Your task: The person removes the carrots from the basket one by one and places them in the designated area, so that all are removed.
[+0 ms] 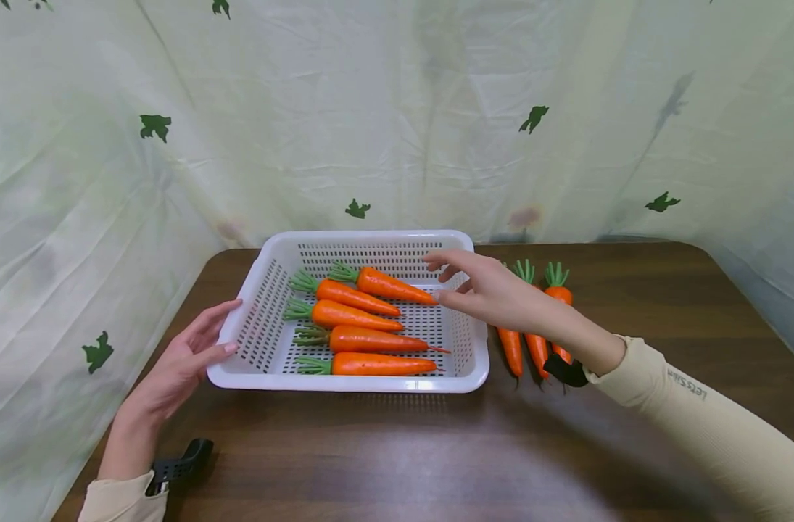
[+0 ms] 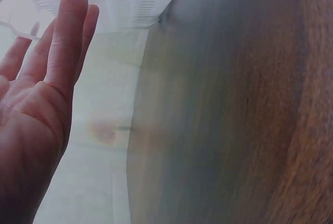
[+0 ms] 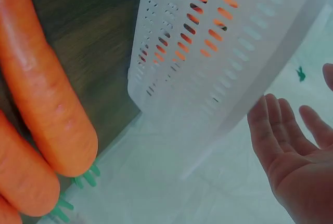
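Basket [image 1: 471,362] on tabletop [image 1: 397,449], five carrots [image 1: 364,339] inside. My left hand [image 1: 188,355] flat against its left wall, fingers straight. My right hand [image 1: 484,290] open over right rim, empty. Three loose carrots [image 1: 534,341] just right of basket.

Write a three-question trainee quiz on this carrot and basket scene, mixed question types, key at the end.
1. How many carrots lie inside the white basket?
2. True or false: the right hand grips a carrot.
3. The left hand touches: A) a carrot B) the basket's left wall C) only the table.

Key: 1. Five. 2. False; it hovers open over the basket's right side. 3. B.
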{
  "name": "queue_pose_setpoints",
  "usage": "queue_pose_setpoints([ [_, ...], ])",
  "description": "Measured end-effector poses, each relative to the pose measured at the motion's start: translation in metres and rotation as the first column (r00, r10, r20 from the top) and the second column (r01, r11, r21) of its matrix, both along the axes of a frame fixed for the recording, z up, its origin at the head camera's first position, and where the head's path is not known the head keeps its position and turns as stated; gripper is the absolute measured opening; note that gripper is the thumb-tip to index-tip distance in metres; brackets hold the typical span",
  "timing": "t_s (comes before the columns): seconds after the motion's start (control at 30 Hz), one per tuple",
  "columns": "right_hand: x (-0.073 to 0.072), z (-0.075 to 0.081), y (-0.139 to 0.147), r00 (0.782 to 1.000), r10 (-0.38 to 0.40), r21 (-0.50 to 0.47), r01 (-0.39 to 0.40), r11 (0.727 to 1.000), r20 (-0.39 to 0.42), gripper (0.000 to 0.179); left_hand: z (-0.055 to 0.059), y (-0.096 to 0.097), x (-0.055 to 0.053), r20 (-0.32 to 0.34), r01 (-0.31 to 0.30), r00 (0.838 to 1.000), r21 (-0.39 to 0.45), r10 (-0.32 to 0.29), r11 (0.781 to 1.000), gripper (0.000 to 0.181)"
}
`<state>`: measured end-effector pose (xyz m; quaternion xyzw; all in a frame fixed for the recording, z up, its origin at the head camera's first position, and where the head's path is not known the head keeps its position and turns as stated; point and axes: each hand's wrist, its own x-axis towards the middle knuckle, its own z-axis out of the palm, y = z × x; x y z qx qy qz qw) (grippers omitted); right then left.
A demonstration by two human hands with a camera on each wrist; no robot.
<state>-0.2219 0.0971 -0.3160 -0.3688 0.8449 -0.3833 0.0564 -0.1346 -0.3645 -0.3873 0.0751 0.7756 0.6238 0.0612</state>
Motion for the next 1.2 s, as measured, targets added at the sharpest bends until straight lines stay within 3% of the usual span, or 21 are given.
queue_pose_setpoints([
  [0.4,-0.029,-0.011,-0.023,0.997,0.068,0.053,-0.070,0.996,0.044,0.051,0.000,0.000,0.000,0.003,-0.010,1.000,0.001,0.010,1.000,0.063],
  [0.73,-0.050,-0.020,-0.045,0.992,0.128,0.125,-0.130,0.984,0.020,0.051,0.000,0.000,-0.001,0.020,-0.016,1.000,-0.006,0.016,1.000,0.063],
  [1.2,-0.072,-0.029,-0.070,0.989,0.142,0.202,-0.149,0.968,0.045,0.045,0.002,0.002,0.000,0.024,-0.014,1.000,-0.014,0.015,1.000,0.064],
])
